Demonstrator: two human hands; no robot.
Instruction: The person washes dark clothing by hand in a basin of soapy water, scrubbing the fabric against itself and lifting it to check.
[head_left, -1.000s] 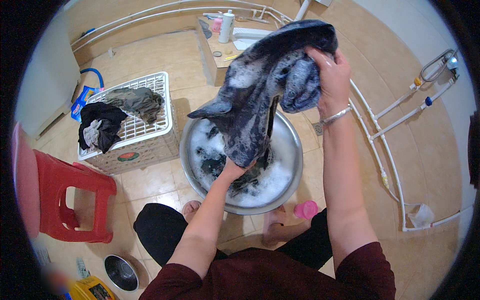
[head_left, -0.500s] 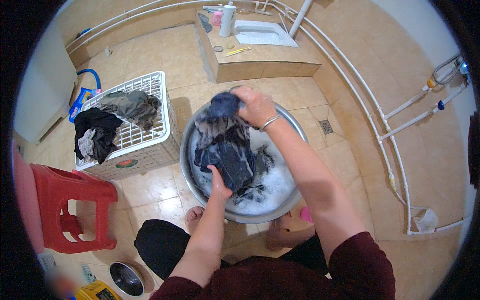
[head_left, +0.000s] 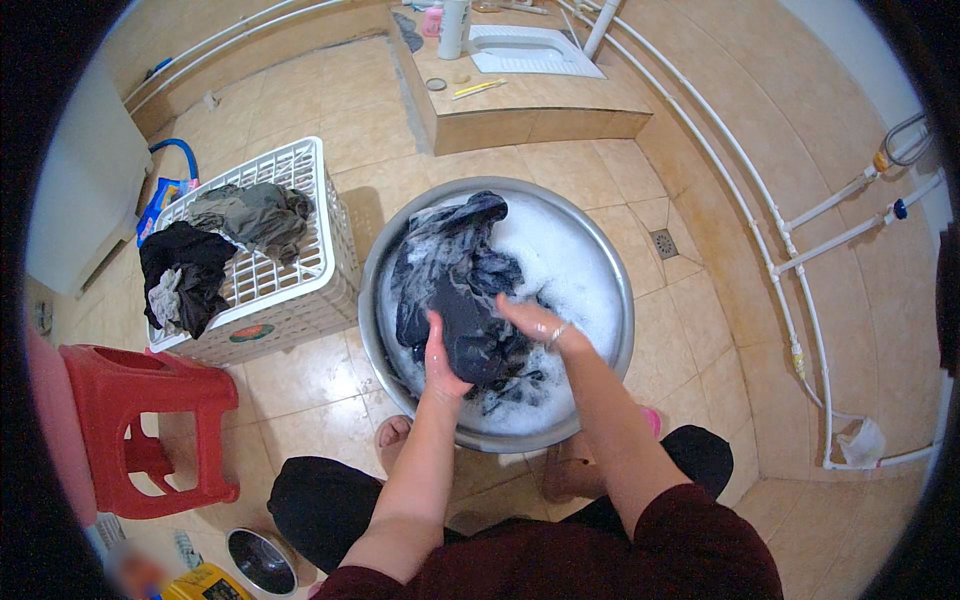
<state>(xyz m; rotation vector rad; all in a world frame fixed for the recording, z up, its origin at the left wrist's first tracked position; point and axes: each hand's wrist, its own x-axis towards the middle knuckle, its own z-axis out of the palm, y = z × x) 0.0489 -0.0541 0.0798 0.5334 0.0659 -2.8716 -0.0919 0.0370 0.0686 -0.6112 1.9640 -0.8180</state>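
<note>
A wet dark garment point(head_left: 455, 270), streaked with suds, is bunched in a large metal basin point(head_left: 376, 370) of foamy water. My left hand point(head_left: 443, 365) grips its near edge, thumb on top and the other fingers hidden under the cloth. Against the garment's right side lies my right hand point(head_left: 530, 318), turned on its edge, fingers stretched toward the cloth, some of them hidden; a bracelet point(head_left: 560, 334) circles that wrist. More dark fabric point(head_left: 515, 390) shows through the foam nearest me.
Left of the basin, an upturned white plastic crate point(head_left: 300, 255) bears a black garment point(head_left: 190, 265) and a grey-green one point(head_left: 265, 220). A red stool point(head_left: 150, 380) and small metal bowl point(head_left: 262, 560) are nearer me. Beyond stands a tiled step point(head_left: 540, 125); pipes point(head_left: 740, 220) line the right wall.
My right hand has let go of the garment's far end and come down toward me to its right side. The raised cloth has dropped into the basin; my left hand still grips it.
</note>
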